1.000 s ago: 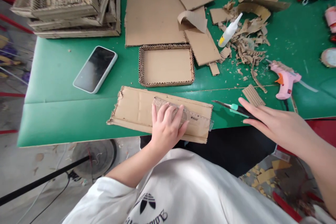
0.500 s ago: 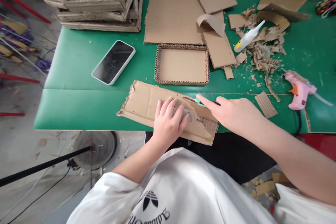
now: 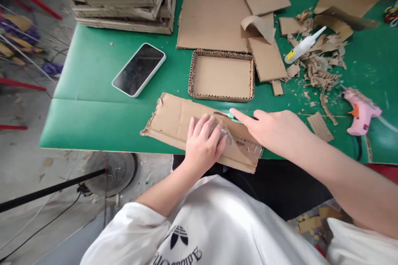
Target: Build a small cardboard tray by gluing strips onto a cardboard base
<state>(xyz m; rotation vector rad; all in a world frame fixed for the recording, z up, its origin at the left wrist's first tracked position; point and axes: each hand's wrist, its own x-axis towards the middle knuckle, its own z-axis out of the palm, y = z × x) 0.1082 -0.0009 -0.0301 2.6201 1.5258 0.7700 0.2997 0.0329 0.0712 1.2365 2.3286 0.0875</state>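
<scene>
A torn-edged strip of cardboard [image 3: 174, 116] lies slantwise at the table's front edge, its lower right corner overhanging. On top of it rests a clear plastic ruler [image 3: 245, 144], partly covered by my left hand [image 3: 203, 138], whose fingers are spread and press down flat. My right hand [image 3: 264, 126] grips a green utility knife [image 3: 231, 116], the index finger stretched along it. The blade points left, at the strip's far side just beyond the ruler; whether its tip is in the cardboard I cannot tell.
Behind the strip sits a shallow cardboard tray [image 3: 220, 76]. A phone [image 3: 139, 70] lies to the left, below stacked cardboard frames [image 3: 124, 12]. To the right are a glue bottle [image 3: 304, 45], cardboard scraps [image 3: 323, 66] and a pink glue gun [image 3: 359, 112].
My right hand and the knife have moved slightly left along the cardboard strip. My left hand keeps pressing on the ruler. The whole view has shifted a little.
</scene>
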